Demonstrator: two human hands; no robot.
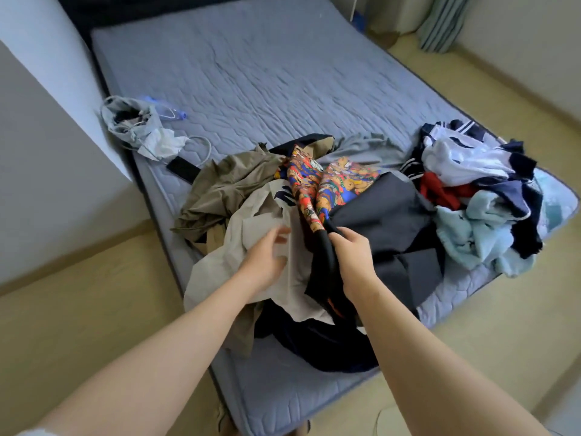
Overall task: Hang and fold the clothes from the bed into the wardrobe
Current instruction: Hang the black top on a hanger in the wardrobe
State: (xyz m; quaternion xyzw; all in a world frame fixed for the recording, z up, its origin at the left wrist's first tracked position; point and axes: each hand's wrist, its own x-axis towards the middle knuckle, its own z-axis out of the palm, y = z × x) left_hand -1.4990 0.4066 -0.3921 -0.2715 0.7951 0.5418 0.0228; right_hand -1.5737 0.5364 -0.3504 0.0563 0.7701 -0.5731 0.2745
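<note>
Your bed [251, 73], with its grey quilted cover, carries a heap of clothes [226, 184] near its foot and a second heap [478, 190] at the right corner. Your right hand [352, 253] grips the black edge of the colourful patterned garment [305, 190]. Your left hand [267, 256], fingers relaxed, rests on a beige cloth [213, 272].

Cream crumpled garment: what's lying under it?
An olive-khaki garment pokes out from under the cream crumpled garment on the left, a dark navy garment at its near edge. The rest beneath is covered. The right hand grips a colourful patterned garment beside it.
</note>
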